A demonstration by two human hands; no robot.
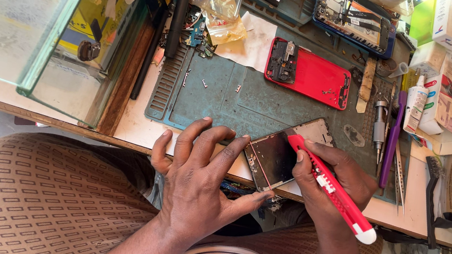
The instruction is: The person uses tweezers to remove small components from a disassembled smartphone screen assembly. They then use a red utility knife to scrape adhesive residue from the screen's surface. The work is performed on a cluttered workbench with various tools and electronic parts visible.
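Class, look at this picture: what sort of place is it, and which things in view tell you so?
Most likely a phone repair bench. An opened red phone shell lies on a green work mat, precision tools sit alongside, and the right hand works a red utility knife on a phone screen.

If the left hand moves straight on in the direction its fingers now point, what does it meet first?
Probably the teal work mat: the left hand points up and away across the bench edge. Further along that line lie small loose parts.
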